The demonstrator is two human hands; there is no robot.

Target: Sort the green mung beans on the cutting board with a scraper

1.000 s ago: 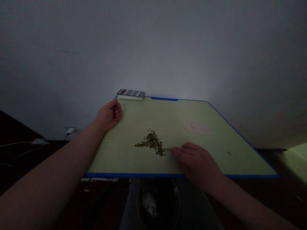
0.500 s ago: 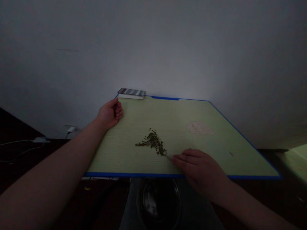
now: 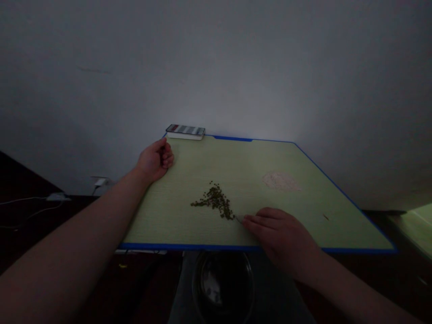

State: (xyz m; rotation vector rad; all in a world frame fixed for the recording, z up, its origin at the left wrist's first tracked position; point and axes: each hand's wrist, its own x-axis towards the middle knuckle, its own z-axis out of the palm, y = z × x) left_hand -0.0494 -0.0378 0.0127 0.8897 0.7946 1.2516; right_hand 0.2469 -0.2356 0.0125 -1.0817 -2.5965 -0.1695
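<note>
My hands are well apart over the board. My left hand (image 3: 155, 159) rests at about 11 o'clock, curled loosely at the far corner of a pale green board with a blue edge (image 3: 189, 246), holding nothing I can see; it seems parked there, out of the way. My right hand (image 3: 280, 240) lies low at about 1 o'clock, its fingers (image 3: 259, 223) closed on a slim pale implement (image 3: 239, 218), too small to identify, whose tip just touches the lower end of the pile of small dark green grains (image 3: 216, 202) at 12 o'clock. The light surface probably makes those grains easy to pick out. A pale powdery patch (image 3: 281, 181) lies further out at 1 o'clock, well apart from them, and a lone dark speck (image 3: 326, 217) sits near the right edge. A phone on a white box (image 3: 185, 131) stands beyond the far corner, and a dark metal bowl (image 3: 222, 288) sits at 6 o'clock below the near edge, where it could catch anything falling off.
</note>
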